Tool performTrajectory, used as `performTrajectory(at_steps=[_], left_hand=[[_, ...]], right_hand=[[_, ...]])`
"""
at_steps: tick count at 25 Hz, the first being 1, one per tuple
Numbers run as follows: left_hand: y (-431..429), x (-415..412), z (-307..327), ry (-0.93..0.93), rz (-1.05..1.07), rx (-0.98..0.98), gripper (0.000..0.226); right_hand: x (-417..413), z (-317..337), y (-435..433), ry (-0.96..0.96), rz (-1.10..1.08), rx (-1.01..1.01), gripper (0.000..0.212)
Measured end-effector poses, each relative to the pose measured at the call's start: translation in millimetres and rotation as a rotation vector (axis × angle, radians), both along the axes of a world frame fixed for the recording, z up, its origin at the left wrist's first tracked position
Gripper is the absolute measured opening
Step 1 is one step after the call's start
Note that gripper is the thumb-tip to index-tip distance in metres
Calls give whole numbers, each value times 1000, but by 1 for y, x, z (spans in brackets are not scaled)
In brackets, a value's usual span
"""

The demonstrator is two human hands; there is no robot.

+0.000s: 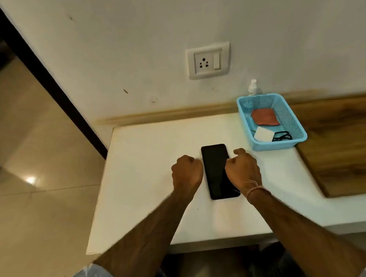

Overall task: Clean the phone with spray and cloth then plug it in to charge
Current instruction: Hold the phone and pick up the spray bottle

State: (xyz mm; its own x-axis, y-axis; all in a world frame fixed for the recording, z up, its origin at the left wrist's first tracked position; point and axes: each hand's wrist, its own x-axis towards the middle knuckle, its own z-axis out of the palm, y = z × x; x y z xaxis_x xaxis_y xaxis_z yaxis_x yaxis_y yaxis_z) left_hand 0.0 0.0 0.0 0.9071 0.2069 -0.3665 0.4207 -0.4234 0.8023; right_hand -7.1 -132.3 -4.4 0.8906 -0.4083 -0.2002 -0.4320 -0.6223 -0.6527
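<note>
While face-up, dark glossy phone (216,173)

A phone (218,170) lies on the surface (151,186) between the left hand (186,171) and the right hand (242,168). To the far right, a basket (288,113) holds a cloth (264,117) and, nearer, a charger (263,134). A wall socket (209,60) sits behind.

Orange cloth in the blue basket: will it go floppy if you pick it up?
Probably floppy: the folded orange-red cloth lies limp, with soft uneven edges, in the light blue plastic mesh basket. It looks thin, so likely light. Lying flat, it shouldn't roll.
</note>
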Motion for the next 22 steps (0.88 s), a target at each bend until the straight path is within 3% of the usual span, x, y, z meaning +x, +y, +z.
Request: performTrajectory(at_steps=[5,7,11,16,22], left_hand=[[-2,6,-27,68,118,-133,24],[-3,7,-35,63,150,-179,28],[1,10,-41,52,248,-346,12],[15,13,-16,33,311,-618,14],[26,15,9,-23,316,-837,14]], right_hand=[[16,-17,-9,48,-213,231,15],[17,-20,-10,34,-184,269,17],[21,-24,-10,-61,-213,462,19],[22,-1,-1,-134,-163,779,21],[15,26,9,-189,-58,1000,21]])
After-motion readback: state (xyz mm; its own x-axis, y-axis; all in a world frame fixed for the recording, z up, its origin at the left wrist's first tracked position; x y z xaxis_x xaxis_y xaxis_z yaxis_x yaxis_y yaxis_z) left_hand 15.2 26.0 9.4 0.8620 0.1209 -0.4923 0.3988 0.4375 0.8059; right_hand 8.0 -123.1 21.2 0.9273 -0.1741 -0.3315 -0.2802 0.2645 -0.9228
